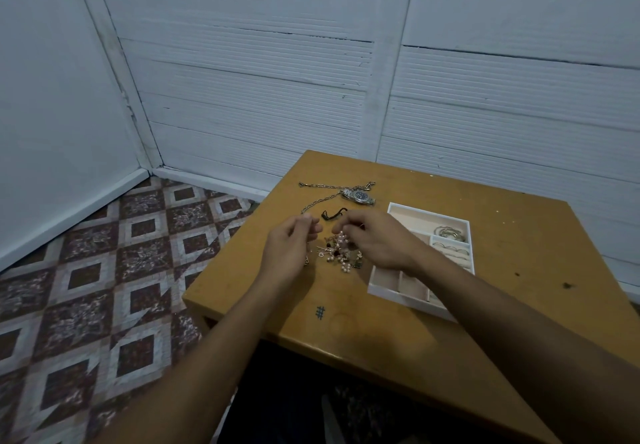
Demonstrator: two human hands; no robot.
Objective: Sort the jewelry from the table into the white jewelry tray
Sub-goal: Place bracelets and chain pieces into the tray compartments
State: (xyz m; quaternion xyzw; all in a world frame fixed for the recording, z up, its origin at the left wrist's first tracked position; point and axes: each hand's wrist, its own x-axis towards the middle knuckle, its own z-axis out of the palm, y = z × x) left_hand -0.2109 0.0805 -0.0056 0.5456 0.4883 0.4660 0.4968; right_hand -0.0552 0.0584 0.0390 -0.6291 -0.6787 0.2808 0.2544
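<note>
I see L hand [294, 246] pinching chain [322, 200], R hand [377, 239] curled over pearl pile [341, 255], grip unclear, white tray [408, 220] just beside

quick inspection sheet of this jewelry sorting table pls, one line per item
surface: orange-brown wooden table, inked hash mark near the front edge, a few dark spots
job's things: white compartmented jewelry tray holds silver bangles and rings; tangled pile of pink bead jewelry, silver link chain, silver wristwatch and black cord loop lie on the table
clutter: nothing seen
grippers: left hand seems to pinch the chain; right hand curled at the pile, grip unclear
cables: nothing seen
surroundings: white panelled walls, patterned tile floor
</note>
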